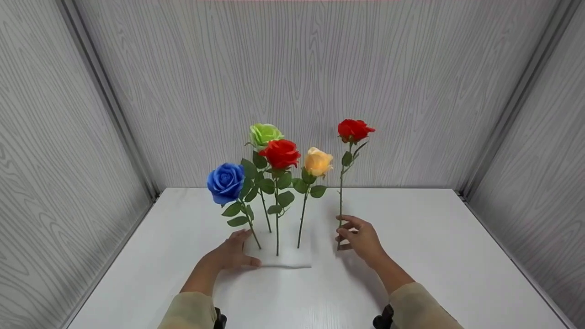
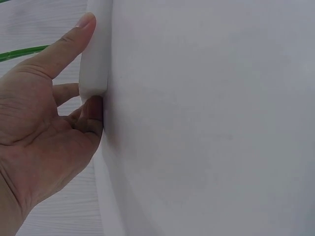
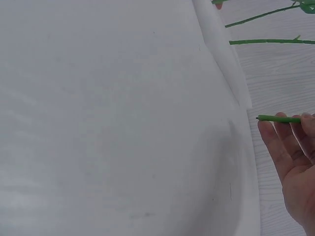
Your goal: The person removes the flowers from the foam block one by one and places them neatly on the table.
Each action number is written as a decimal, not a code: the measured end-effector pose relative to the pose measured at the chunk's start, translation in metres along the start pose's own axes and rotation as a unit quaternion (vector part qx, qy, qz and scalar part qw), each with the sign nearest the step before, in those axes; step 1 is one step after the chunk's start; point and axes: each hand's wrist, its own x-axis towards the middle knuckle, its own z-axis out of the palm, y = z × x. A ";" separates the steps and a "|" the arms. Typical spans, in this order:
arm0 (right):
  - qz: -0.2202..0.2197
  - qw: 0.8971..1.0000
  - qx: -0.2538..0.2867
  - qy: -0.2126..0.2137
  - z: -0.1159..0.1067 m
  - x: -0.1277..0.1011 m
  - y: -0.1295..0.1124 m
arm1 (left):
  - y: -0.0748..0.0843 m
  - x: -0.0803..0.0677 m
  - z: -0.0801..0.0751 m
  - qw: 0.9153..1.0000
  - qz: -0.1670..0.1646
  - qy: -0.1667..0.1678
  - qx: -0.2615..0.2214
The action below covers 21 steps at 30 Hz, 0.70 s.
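A thin white block (image 1: pixel 290 258) lies on the white table, its outline faint against it. My left hand (image 1: pixel 233 253) grips the block's left end, thumb at the near edge and fingers around the far side. Four stems stand upright in the block: a blue rose (image 1: pixel 226 183) leaning left, a green rose (image 1: pixel 265 135) at the back, a red rose (image 1: pixel 282 154) in front, and a pale orange rose (image 1: pixel 318 161). Right of the block, my right hand (image 1: pixel 363 237) pinches the lower stem of another red rose (image 1: pixel 354 130), held upright. In the right wrist view its cut stem end (image 3: pixel 268 118) is apart from the block.
The white tabletop (image 1: pixel 434 256) spreads out on both sides of the block. Grey wood-grain panels stand at the back (image 1: pixel 292 68), left (image 1: pixel 55 160) and right (image 1: pixel 534 146). Dark wrist straps (image 1: pixel 220 318) sit at both sleeves.
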 end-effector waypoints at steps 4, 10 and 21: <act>0.001 1.000 -0.008 -0.018 -0.005 -0.002 0.000 | 0.001 -0.001 -0.001 1.000 0.000 -0.001 0.001; 0.016 0.999 -0.002 -0.043 -0.009 -0.005 -0.002 | -0.001 -0.001 -0.001 1.000 0.001 -0.002 0.000; 0.034 0.994 0.010 -0.103 -0.019 -0.012 -0.008 | -0.001 0.000 0.000 1.000 -0.006 -0.004 -0.015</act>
